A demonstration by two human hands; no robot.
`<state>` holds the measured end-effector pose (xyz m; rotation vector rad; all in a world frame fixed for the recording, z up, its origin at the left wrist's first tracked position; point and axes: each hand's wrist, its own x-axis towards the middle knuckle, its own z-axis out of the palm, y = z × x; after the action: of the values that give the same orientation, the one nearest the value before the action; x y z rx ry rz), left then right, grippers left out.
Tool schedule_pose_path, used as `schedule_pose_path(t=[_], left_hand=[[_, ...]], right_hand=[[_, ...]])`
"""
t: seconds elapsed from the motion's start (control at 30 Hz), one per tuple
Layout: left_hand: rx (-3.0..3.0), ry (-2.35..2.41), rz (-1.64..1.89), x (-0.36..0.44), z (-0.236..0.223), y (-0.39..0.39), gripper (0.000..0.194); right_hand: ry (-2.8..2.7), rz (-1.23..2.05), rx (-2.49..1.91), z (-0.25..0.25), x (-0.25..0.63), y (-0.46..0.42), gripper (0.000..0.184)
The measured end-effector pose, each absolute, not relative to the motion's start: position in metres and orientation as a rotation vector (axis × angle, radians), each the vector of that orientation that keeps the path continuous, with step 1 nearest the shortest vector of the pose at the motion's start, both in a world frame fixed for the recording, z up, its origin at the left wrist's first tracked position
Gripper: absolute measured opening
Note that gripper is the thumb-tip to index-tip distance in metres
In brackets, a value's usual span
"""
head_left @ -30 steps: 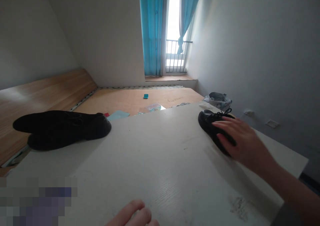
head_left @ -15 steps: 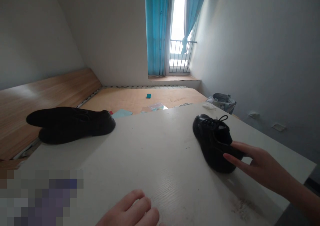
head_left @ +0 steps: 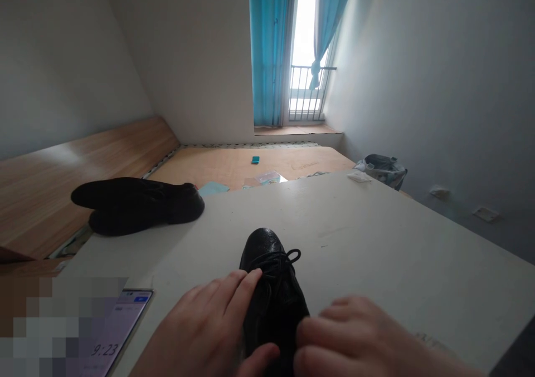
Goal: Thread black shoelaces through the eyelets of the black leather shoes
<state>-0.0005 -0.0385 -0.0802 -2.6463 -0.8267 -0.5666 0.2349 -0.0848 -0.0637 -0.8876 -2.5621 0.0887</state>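
Observation:
A small black lace-up shoe (head_left: 271,288) stands on the white table (head_left: 376,243), toe pointing away from me, close to the near edge. My left hand (head_left: 209,327) wraps its left side, fingers over the laces and thumb at the heel opening. My right hand (head_left: 359,338) presses against the shoe's right side with its fingers curled. A pair of larger black shoes (head_left: 137,204) lies on the table's far left corner, untouched.
A phone (head_left: 112,332) showing 9:23 lies at the table's near left. Beyond the table is a wooden bed platform (head_left: 234,165) with papers and a small teal object. A bag-lined bin (head_left: 382,168) stands by the right wall.
The small shoe has moved from the right side of the table to the middle near me. Both hands have closed onto it. The phone has come into view.

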Motion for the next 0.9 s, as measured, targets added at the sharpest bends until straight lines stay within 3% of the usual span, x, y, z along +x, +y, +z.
schedule_pose_path(t=[0.13, 0.3, 0.8, 0.9], left_hand=[[-2.592, -0.779, -0.706, 0.0, -0.082, -0.037, 0.052], [-2.672, -0.724, -0.675, -0.002, -0.083, -0.033, 0.037], [-2.758, -0.787, -0.585, 0.001, -0.09, -0.022, 0.041], [-2.794, -0.687, -0.594, 0.001, -0.09, -0.016, 0.038]], right_hand=[[-2.124, 0.336, -1.116, -0.038, 0.236, -0.044, 0.021], [-2.058, 0.613, -1.369, -0.059, 0.229, -0.008, 0.009], [-1.41, 1.495, -0.906, -0.071, 0.253, 0.002, 0.038], [-1.167, 1.498, -0.773, -0.056, 0.267, 0.003, 0.043]])
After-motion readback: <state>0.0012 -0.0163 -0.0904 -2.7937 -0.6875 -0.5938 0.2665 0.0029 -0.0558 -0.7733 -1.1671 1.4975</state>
